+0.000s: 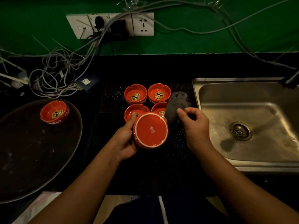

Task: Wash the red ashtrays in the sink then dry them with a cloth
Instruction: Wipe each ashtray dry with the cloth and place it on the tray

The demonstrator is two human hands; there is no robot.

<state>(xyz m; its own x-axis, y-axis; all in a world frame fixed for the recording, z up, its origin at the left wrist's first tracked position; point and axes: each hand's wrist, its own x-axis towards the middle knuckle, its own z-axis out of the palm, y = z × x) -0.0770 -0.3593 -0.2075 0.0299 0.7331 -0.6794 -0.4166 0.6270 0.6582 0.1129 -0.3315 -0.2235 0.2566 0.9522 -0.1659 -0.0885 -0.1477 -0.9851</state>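
Head view, one moment.

- Left hand (pixel 125 139): grip closed round a red ashtray (pixel 151 129). The thumb lies over its far-left edge and the fingers curl beneath its left side. We see the ashtray bottom up, held above the black mat (pixel 111 97), with its base towards the camera showing a white ring and a small white mark in the middle.
- Right hand (pixel 195 126): grip closed in a pinch, with the thumb and curled fingertips holding the near edge of a grey cloth (pixel 177 102). The cloth rises away from the hand, bunched, just right of the held ashtray. We cannot tell whether cloth and ashtray touch.
- Four more red ashtrays sit upright on the mat in a two-by-two group beyond the hands: far left (pixel 135 94), far right (pixel 159 93), near left (pixel 131 110) and near right (pixel 157 108). The held ashtray partly hides the near pair, and the cloth covers the right side of the near-right one.
- A sixth ashtray (pixel 54 112) stands upright on a round dark tray (pixel 32 159) at the left of the table (pixel 145 67).
- The steel sink (pixel 218 97) is at the right, with its drain (pixel 241 130) in view.
- On the green wall is a socket panel (pixel 111 25), and loose cables (pixel 53 75) trail from it down onto the table.
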